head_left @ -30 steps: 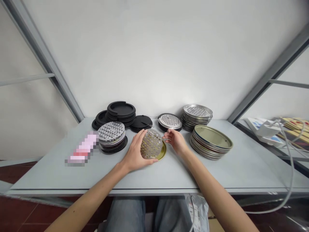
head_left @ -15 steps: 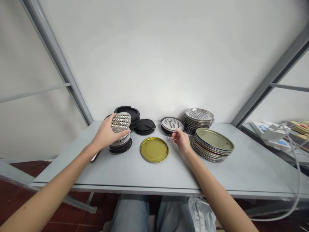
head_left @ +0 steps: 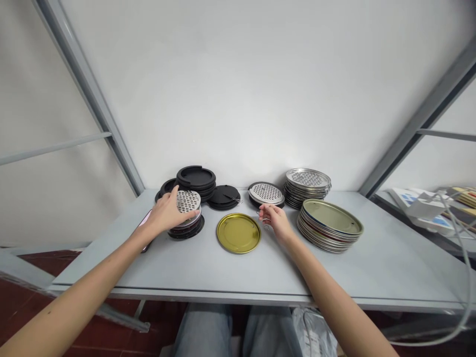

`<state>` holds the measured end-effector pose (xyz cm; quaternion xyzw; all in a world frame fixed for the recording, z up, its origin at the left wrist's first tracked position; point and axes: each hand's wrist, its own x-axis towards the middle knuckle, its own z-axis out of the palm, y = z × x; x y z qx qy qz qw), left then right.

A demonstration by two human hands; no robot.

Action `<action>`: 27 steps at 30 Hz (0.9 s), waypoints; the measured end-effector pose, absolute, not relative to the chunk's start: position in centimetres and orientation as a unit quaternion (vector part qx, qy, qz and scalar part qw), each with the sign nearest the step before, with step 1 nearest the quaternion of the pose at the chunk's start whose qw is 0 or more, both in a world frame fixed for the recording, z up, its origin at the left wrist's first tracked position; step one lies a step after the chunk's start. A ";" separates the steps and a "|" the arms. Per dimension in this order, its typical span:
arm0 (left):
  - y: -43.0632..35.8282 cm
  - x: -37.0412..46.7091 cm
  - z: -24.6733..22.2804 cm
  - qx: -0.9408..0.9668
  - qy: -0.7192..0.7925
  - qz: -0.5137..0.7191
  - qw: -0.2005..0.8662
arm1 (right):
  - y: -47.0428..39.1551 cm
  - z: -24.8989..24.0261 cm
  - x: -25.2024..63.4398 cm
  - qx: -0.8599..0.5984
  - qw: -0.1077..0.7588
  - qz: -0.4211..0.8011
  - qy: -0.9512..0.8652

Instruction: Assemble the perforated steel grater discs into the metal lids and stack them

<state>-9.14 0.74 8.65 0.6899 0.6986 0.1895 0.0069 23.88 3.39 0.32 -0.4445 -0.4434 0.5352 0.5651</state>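
Note:
My left hand (head_left: 166, 212) spans a round metal grater disc (head_left: 188, 200), its thumb at the front edge and fingers at the back left. The disc lies on top of a small stack of discs with a dark base (head_left: 187, 231). My right hand (head_left: 274, 221) is pinched on a thin wire ring (head_left: 266, 220), just above the table and mostly covered by the fingertips. Between the hands a gold round lid (head_left: 238, 233) lies flat, touched by neither. A perforated silver disc (head_left: 266, 192) on a black ring stands just behind my right hand.
Black rings (head_left: 196, 177) are stacked at the back left, beside black discs (head_left: 223, 197) with wire on top. At right stand stacked metal grater plates (head_left: 308, 179) and olive lids (head_left: 332, 217). A phone (head_left: 145, 218) lies by my left wrist. A white cable (head_left: 461, 277) hangs at far right.
My left hand has lowered the grater disc from a tilted, raised position to flat on its stack. My right hand has shifted slightly left and down, its fingers closer together.

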 end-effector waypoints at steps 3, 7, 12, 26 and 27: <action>0.8 -9.0 8.5 0.687 0.708 0.164 0.008 | 3.3 0.3 23.8 -0.446 0.555 0.531 -0.459; 0.8 -9.2 8.4 0.686 0.710 0.158 0.011 | 3.3 0.4 23.9 -0.443 0.560 0.523 -0.466; -0.1 -8.6 8.7 0.698 0.687 0.203 -0.025 | 3.4 0.2 24.0 -0.459 0.553 0.474 -0.508; -1.9 0.2 0.2 0.913 0.303 0.245 0.125 | 3.2 -1.5 24.0 -0.460 0.401 0.166 -0.775; -1.6 0.2 -0.1 0.906 0.306 0.257 0.140 | 3.1 -1.4 24.0 -0.449 0.398 0.169 -0.782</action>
